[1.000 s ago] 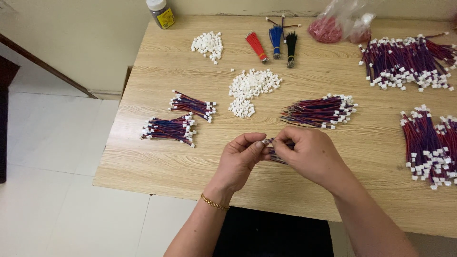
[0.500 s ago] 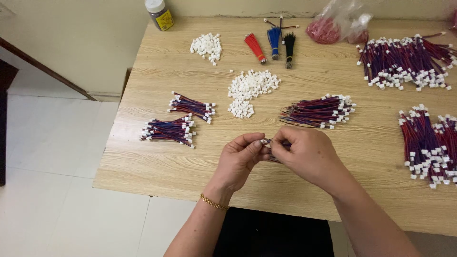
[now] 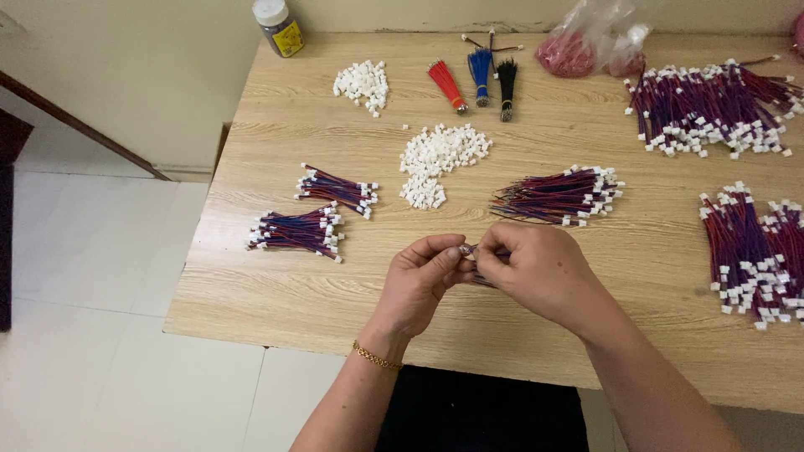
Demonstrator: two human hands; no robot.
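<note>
My left hand (image 3: 421, 283) and my right hand (image 3: 536, 272) meet above the front middle of the wooden table (image 3: 276, 293). Together they pinch a thin red-and-blue wire piece (image 3: 471, 251) with a small white connector at its end; most of it is hidden by my fingers. A loose pile of white connectors (image 3: 440, 159) lies just beyond my hands. A bundle of red-and-blue wires with white connectors (image 3: 559, 195) lies beyond my right hand.
Two small wire bundles (image 3: 314, 213) lie at the left. Larger wire heaps sit at the far right (image 3: 712, 105) and right edge (image 3: 758, 251). At the back are a second connector pile (image 3: 363, 82), red, blue and black tassels (image 3: 477, 75), a jar (image 3: 279, 27) and a plastic bag (image 3: 586, 46).
My hands stay together at the same spot; the fingers shift slightly on the wire piece. Nothing else on the table has moved.
</note>
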